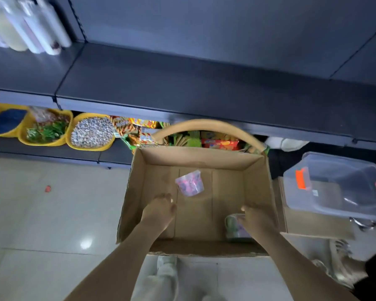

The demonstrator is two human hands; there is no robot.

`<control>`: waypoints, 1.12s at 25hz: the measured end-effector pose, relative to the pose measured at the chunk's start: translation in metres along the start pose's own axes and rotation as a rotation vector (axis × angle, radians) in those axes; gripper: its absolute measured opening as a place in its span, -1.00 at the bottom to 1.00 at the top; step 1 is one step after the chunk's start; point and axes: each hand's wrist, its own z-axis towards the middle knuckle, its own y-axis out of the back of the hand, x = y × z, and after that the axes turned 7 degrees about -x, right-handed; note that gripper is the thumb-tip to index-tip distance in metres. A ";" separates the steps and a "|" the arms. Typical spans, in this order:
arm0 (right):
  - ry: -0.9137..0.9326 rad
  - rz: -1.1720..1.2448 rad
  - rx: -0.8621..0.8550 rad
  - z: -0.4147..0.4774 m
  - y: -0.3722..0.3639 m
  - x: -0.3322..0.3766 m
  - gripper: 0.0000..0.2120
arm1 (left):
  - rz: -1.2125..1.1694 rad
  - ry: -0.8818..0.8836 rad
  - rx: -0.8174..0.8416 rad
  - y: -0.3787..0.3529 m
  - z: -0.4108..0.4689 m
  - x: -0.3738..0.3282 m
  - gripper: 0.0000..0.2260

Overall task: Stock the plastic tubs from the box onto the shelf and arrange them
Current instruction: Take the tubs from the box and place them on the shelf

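floor (41, 213) | cardboard box (137, 192); lower shelf (52, 148) | yellow tubs (89, 132)

the cardboard box (195, 200) is open at the top, its floor mostly bare, with one tub (189, 183) lying mid-floor and another tub (234, 228) in the near right corner. the dark shelf (182, 83) above it is broad and bare. white bottles (26, 22) crowd the far left. a clear bin (339, 185) blocks the right side.

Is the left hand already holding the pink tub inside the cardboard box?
No. The left hand is near the pink tub but apart from it, holding nothing.
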 end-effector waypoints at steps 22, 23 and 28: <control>-0.546 0.470 0.142 0.087 -0.129 -0.053 -0.24 | -0.924 0.384 0.007 -0.158 0.136 -0.016 -0.55; -0.539 0.471 0.155 0.089 -0.130 -0.054 -0.24 | -1.007 0.384 -0.007 -0.161 0.140 -0.017 -0.54; -0.582 0.542 0.147 0.089 -0.134 -0.056 -0.37 | -1.165 0.505 -0.095 -0.174 0.161 -0.017 -0.40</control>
